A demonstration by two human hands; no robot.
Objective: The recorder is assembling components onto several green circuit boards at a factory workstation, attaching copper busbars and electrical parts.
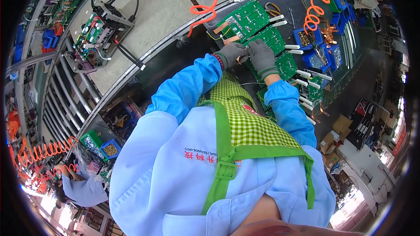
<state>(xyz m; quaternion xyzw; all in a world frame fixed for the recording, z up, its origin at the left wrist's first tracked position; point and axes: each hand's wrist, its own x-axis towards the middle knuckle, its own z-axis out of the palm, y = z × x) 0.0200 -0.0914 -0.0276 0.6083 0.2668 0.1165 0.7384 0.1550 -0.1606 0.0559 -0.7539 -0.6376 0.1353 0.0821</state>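
My left hand (232,55), in a grey glove, is closed on a small copper-coloured piece (240,58) at the near edge of a row of green circuit boards. Close beside it, almost touching, my gloved right hand (261,57) has its fingers pinched together over the boards; what they hold, if anything, is too small to make out. Just beyond the hands lies the farthest circuit board (247,19), with a copper strip (221,28) at its left edge. Another circuit board (272,39) is partly covered by my right hand. White strips (293,49) stick out from the boards' right side.
Blue bins (316,57) of small metal parts stand right of the boards. Coiled orange hoses (204,6) hang over the bench's far side. At the left, an electronic assembly (98,32) with black cables sits beside metal rollers (72,89). Another person (83,189) is at lower left.
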